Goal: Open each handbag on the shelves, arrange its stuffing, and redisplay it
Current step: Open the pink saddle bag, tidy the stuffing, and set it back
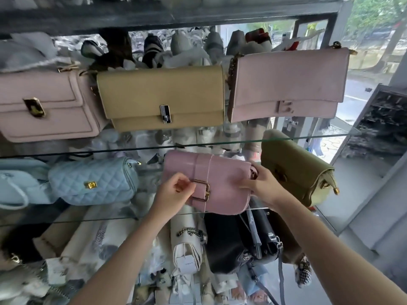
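Left grip [174, 190] pinches, fingers curled, at the strap of the glossy pink flap-front handbag [220, 186]. Right grip [262, 183] holds that bag's right end, fingers curled round its side.

- Lower glass shelf [66, 221]: carries the pink bag, upright, facing me.
- Upper row, three closed and standing: pale pink envelope-flap bag [288, 84], tan rectangular clasp bag [160, 97], pale pink square-flap bag [44, 106]. Can't tell whether their stuffing has been seen to.
- Neighbours: olive-green leather bag [295, 170] near on the right, leaning; light blue quilted bag [92, 181] on the left, apart.
- Gold-toned metal buckle [201, 190]: looks fastened, flap lying down.

Judgement: this bag is at step one. Flap not yet open, stuffing unseen and not arranged, redisplay to come. Olive and blue bags seem to be waiting too.
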